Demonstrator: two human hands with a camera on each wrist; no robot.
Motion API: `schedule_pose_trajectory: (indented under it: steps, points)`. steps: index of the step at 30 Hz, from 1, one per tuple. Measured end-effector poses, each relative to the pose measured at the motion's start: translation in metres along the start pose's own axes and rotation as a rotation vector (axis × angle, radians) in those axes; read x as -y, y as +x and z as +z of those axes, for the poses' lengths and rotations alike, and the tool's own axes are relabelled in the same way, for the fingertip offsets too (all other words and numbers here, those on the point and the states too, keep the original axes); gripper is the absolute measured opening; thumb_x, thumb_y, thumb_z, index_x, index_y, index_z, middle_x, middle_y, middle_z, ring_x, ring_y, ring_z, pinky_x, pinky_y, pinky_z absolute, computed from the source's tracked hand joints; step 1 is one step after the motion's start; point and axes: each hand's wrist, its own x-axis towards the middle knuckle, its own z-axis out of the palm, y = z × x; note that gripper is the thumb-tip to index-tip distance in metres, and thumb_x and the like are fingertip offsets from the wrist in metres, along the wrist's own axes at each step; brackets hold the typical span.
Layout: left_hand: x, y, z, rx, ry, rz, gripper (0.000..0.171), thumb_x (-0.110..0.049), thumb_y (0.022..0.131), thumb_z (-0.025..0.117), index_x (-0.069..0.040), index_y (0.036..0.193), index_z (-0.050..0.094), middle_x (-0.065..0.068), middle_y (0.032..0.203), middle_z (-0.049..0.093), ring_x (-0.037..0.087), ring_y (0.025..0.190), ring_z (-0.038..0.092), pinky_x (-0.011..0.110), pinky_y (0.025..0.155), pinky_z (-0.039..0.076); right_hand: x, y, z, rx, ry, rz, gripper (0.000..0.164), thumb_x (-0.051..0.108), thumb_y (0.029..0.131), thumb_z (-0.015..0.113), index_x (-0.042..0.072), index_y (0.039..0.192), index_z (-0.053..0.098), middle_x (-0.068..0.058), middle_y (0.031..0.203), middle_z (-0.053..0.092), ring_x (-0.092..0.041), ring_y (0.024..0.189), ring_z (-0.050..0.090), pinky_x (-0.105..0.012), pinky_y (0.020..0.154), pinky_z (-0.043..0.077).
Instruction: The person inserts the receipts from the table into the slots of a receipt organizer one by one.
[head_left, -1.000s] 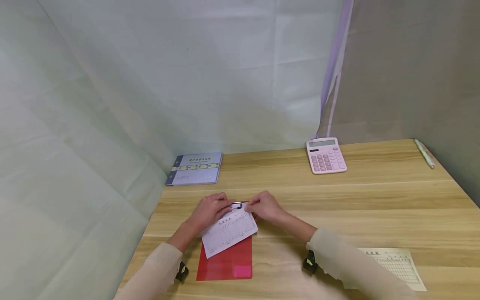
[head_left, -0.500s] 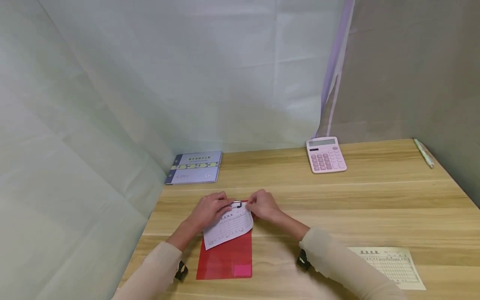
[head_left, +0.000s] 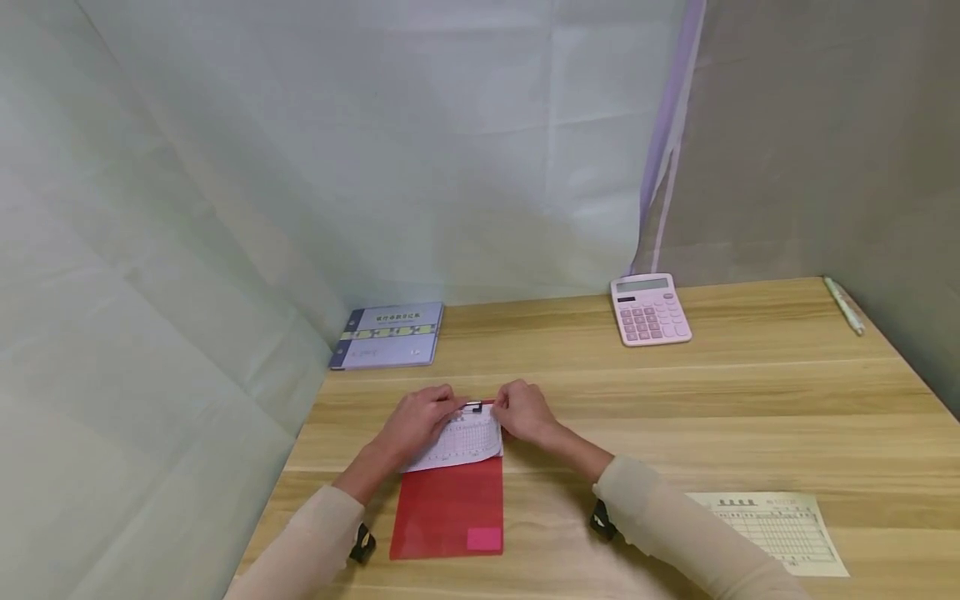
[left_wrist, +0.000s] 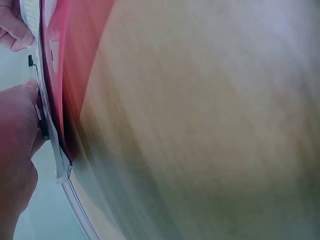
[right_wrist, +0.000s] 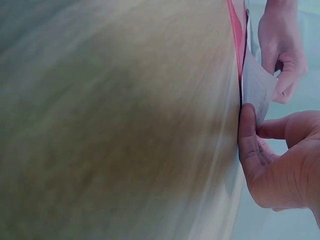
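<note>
A red clipboard (head_left: pixel 448 512) with a pink label at its lower right lies on the table, its metal clip (head_left: pixel 476 407) at the far end. Over its upper part sits a white printed form (head_left: pixel 461 446), slightly bowed, its top edge at the clip. My left hand (head_left: pixel 420 421) grips the clip from the left, thumb on its wire lever (left_wrist: pixel 36 107) in the left wrist view. On the other side my right hand (head_left: pixel 525 410) pinches the form's upper right edge between thumb and fingers. In the right wrist view the paper (right_wrist: pixel 257 87) stands curved away from the board.
A yellowish printed form (head_left: pixel 780 529) lies at the front right, partly under the right sleeve (head_left: pixel 675 521). A lilac account book (head_left: pixel 393 335) is at the back left, a pink calculator (head_left: pixel 649 308) at the back. Near the right edge lies a pen (head_left: pixel 843 305). Fabric walls (head_left: pixel 480 150) enclose the table.
The white form has turned straighter on the clipboard and its lower edge has moved up toward the clip. My right hand shifted slightly left with it; my left hand stayed at the clip.
</note>
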Motion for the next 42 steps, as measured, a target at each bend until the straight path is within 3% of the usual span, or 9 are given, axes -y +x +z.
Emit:
schedule_pose_trajectory:
  steps: [8,26,32,38,42]
  points:
    - [0.001,0.000,0.002,-0.033,0.009,0.034,0.027,-0.019,0.099,0.078,-0.016,0.126,0.081,-0.005,0.097,0.064,0.010,0.084,0.060,0.030,0.074,0.056,-0.002,0.001,0.001,-0.022,-0.010,-0.025,0.017,0.000,0.094,0.068,0.006,0.078,0.068,0.000,0.060,0.063,-0.010,0.041,0.060,-0.024,0.042,0.049]
    - [0.000,0.000,0.001,0.015,0.033,-0.006,0.030,-0.024,0.100,0.077,-0.019,0.130,0.079,-0.007,0.098,0.063,0.007,0.085,0.058,0.026,0.076,0.055,0.001,0.001,0.002,-0.061,-0.063,-0.046,0.016,0.001,0.097,0.066,0.005,0.081,0.066,0.003,0.053,0.059,-0.006,0.036,0.054,-0.023,0.042,0.045]
    - [0.000,0.000,0.000,0.022,0.025,-0.031,0.032,-0.026,0.099,0.079,-0.019,0.130,0.079,-0.008,0.098,0.063,0.006,0.085,0.057,0.026,0.076,0.055,0.000,0.005,-0.003,0.009,-0.028,-0.043,0.018,0.004,0.100,0.066,0.004,0.082,0.065,-0.001,0.055,0.062,-0.011,0.040,0.060,-0.025,0.043,0.049]
    - [-0.001,-0.001,-0.001,0.042,-0.001,-0.047,0.034,-0.026,0.099,0.078,-0.021,0.133,0.077,-0.009,0.099,0.063,0.005,0.084,0.056,0.025,0.076,0.053,-0.003,0.011,-0.016,-0.015,-0.119,-0.091,0.011,0.002,0.099,0.065,0.002,0.093,0.075,-0.002,0.075,0.068,-0.011,0.059,0.058,-0.025,0.056,0.047]
    - [-0.002,0.001,-0.002,0.054,-0.003,-0.066,0.035,-0.027,0.099,0.078,-0.021,0.133,0.077,-0.009,0.099,0.063,0.005,0.084,0.055,0.024,0.077,0.053,-0.004,0.014,-0.024,0.096,-0.080,-0.079,0.018,-0.006,0.094,0.061,0.000,0.096,0.077,-0.004,0.077,0.070,-0.011,0.055,0.060,-0.025,0.054,0.050]
